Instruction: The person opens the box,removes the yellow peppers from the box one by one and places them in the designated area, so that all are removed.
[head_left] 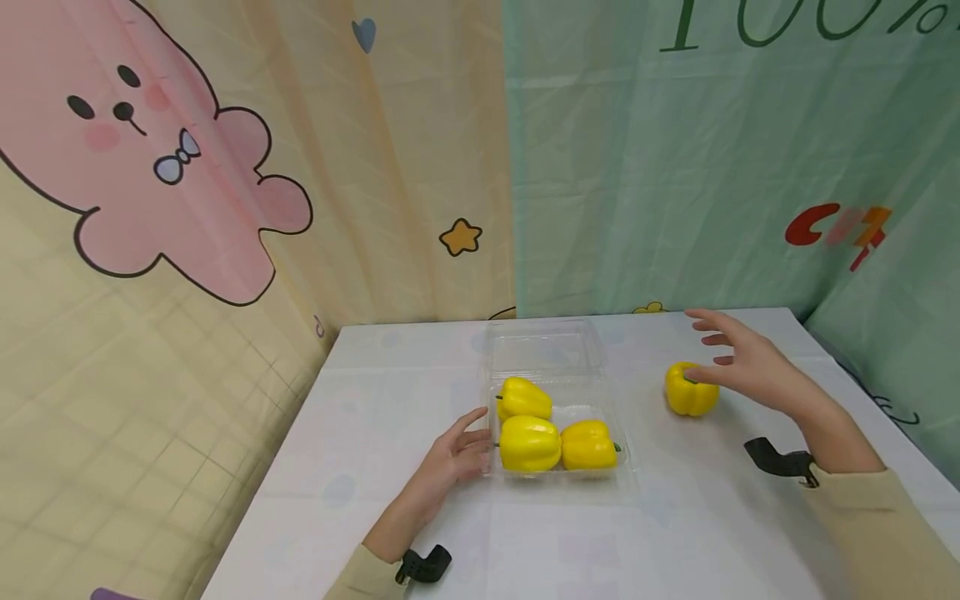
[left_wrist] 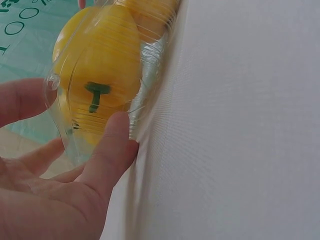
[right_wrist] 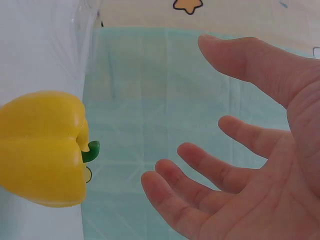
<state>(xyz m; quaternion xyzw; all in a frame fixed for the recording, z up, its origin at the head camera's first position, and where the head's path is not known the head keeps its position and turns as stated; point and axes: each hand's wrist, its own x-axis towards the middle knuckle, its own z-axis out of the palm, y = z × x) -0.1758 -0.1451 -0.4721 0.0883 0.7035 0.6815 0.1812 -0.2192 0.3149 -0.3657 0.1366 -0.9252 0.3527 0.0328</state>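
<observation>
In the head view, a clear plastic box (head_left: 588,404) lies with its lid (head_left: 543,350) folded back behind it. Three yellow bell peppers sit inside: one at the back left (head_left: 523,397), one at the front left (head_left: 529,445) and one at the front right (head_left: 588,445). My left hand (head_left: 442,471) rests at the box's left wall, fingertips against the plastic beside a pepper's green stem (left_wrist: 97,90). Another yellow bell pepper (head_left: 692,398) stands upright on the table, stem up. My right hand (head_left: 750,367) hovers just above it, fingers spread and holding nothing; the right wrist view shows a gap between them.
A white cloth covers the table (head_left: 375,417). Behind it hangs a printed curtain, beige (head_left: 405,167) on the left and green (head_left: 637,183) on the right. Black wrist straps show at the left (head_left: 426,565) and right (head_left: 778,460) sleeves.
</observation>
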